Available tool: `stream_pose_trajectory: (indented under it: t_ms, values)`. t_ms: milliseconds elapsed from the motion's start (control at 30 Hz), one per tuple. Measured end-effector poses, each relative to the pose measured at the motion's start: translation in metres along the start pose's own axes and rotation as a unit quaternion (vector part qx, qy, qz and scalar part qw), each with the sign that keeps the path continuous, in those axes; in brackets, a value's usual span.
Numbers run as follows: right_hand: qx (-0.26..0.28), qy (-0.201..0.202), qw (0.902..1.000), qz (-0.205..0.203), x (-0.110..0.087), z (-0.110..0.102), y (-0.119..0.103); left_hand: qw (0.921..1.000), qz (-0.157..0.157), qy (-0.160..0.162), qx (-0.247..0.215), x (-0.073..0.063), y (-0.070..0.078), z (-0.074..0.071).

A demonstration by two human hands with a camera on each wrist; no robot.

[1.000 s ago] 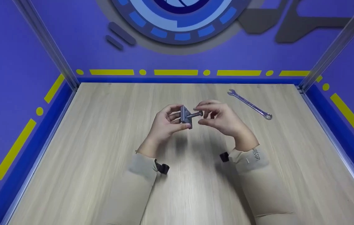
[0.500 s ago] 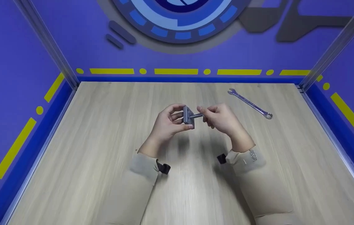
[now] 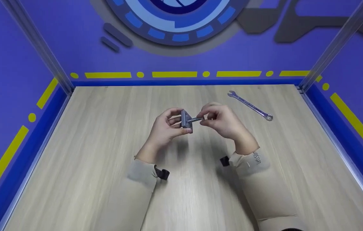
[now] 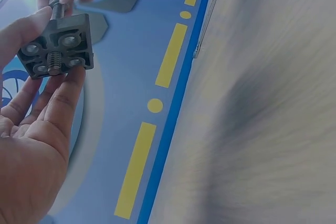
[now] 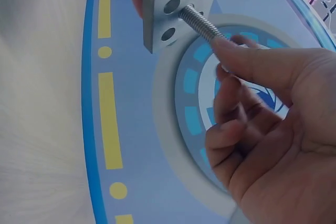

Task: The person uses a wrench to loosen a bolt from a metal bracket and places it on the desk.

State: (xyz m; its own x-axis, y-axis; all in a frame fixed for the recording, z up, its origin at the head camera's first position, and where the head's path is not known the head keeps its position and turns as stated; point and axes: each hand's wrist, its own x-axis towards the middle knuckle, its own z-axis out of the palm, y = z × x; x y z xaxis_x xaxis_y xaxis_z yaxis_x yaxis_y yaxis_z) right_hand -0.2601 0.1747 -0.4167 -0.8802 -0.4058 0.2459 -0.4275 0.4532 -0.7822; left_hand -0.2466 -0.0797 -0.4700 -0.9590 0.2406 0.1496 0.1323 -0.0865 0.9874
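My left hand [image 3: 164, 128] grips a square grey metal plate [image 3: 186, 121] by its edges, thumb on the near side and fingers on the far side. Four corner holes show on the plate [image 5: 173, 11] in the right wrist view. A threaded bolt [image 3: 195, 119] runs through its middle, and its tip [image 4: 54, 67] pokes out on the other face in the left wrist view. My right hand [image 3: 224, 122] pinches the bolt's outer end between thumb and fingers; its head [image 4: 54, 1] shows partly there. Both hands are held above the table.
A combination wrench [image 3: 250, 106] lies on the wood-grain table [image 3: 104, 144] at the back right. Blue panels [image 3: 184, 61] with yellow marks enclose the table at the back and sides.
My right hand has turned about the bolt, thumb rolling up and then back down, its fingers now closed on the end. My left hand keeps the plate. The head view has shifted slightly.
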Motion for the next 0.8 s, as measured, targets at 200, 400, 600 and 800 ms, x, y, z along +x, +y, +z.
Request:
stream_pose_trajectory:
  t_ms: [200, 400, 600, 800]
  values:
    - [-0.003, -0.014, 0.9998, 0.012, 0.0005, -0.0012, -0.0013, 1.0, -0.003, 0.001, -0.004, -0.0002, 0.0023, -0.0008]
    - [-0.004, -0.021, 0.992, 0.124, 0.002, 0.0032, -0.0005, 1.0, -0.005, 0.005, 0.0, -0.0036, 0.0043, -0.0005]
    - [0.019, -0.026, 0.9857, 0.165, 0.004, 0.0084, 0.0004, 0.9999, -0.007, 0.001, 0.015, -0.0054, 0.0051, 0.0001]
    - [0.021, -0.04, 0.9876, 0.15, 0.0018, 0.0041, 0.0, 0.9998, -0.003, 0.0, 0.021, -0.0042, 0.0047, 0.0013]
